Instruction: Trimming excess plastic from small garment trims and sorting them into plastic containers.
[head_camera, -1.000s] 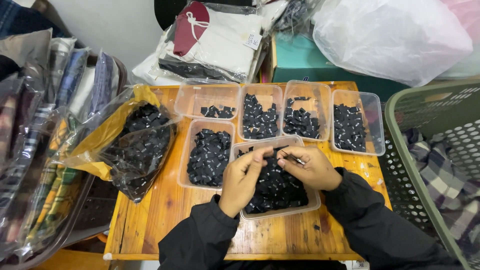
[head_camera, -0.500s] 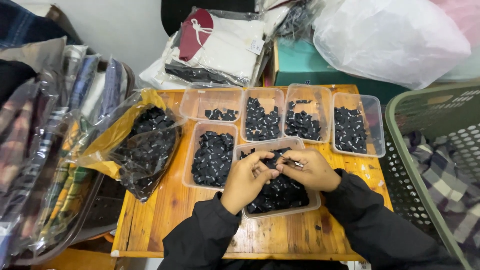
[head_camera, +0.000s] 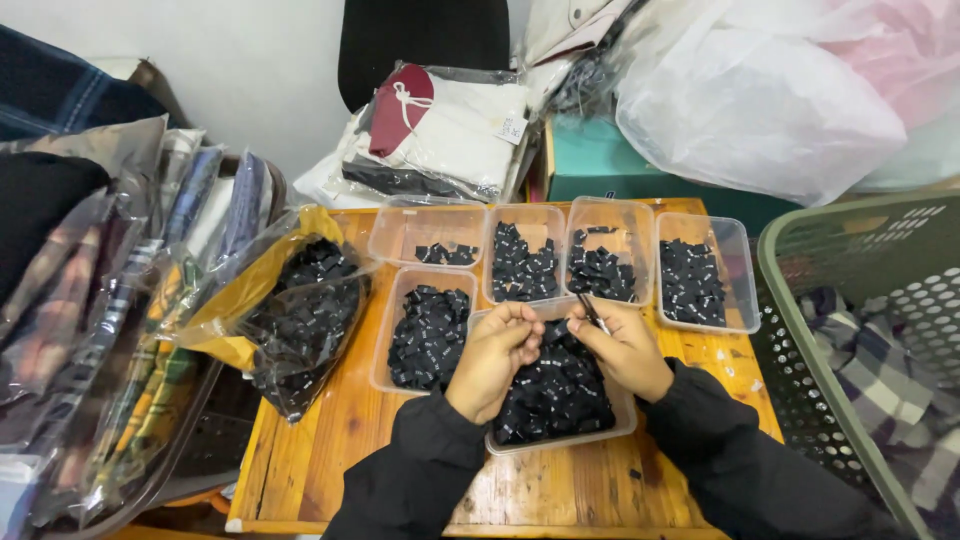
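Observation:
My left hand (head_camera: 497, 352) and my right hand (head_camera: 628, 350) hover close together over the nearest clear plastic tray (head_camera: 606, 432), which is heaped with small black fabric tags (head_camera: 555, 392). The right hand's thumb and fingers pinch a thin dark tool (head_camera: 592, 312) that points up and to the left. The left hand's fingertips are pinched together on a small black tag just left of that tool. Both arms wear black sleeves.
Several more clear trays of black tags (head_camera: 520, 265) stand on the wooden table (head_camera: 340, 450). A plastic bag of tags (head_camera: 300, 310) lies at the left, beside stacked bagged garments (head_camera: 110, 330). A green basket (head_camera: 800, 300) holding plaid cloth is on the right. White bags (head_camera: 750, 100) sit behind.
Both hands stay over the near tray. The left hand has drawn slightly away from the right hand, and the view has shifted a little.

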